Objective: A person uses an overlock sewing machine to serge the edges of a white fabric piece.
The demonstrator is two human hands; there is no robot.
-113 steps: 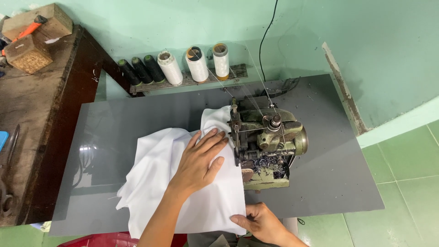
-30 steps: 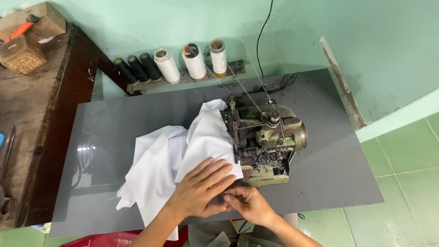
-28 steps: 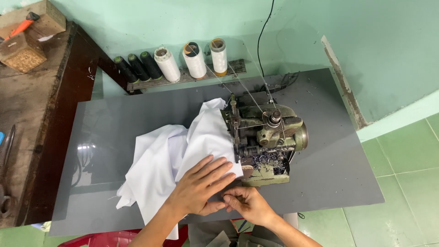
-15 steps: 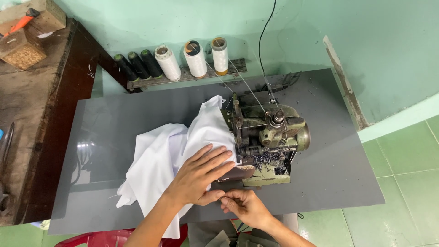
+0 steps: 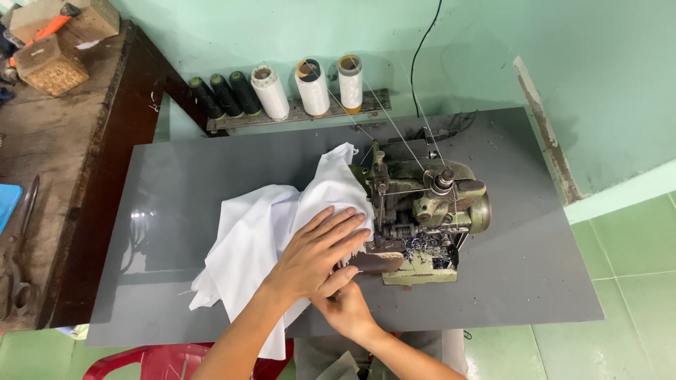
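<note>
Both hands fed crumpled white cotton cloth (image 5: 271, 229) toward the green overlock sewing machine (image 5: 422, 211): left hand (image 5: 317, 253) lay flat with fingers spread, steadying it; right hand (image 5: 345, 306) pinched its edge.

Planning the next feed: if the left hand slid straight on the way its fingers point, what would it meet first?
Likely the green sewing machine: the left hand lies flat on the white cloth, fingertips almost at its needle side.
</note>
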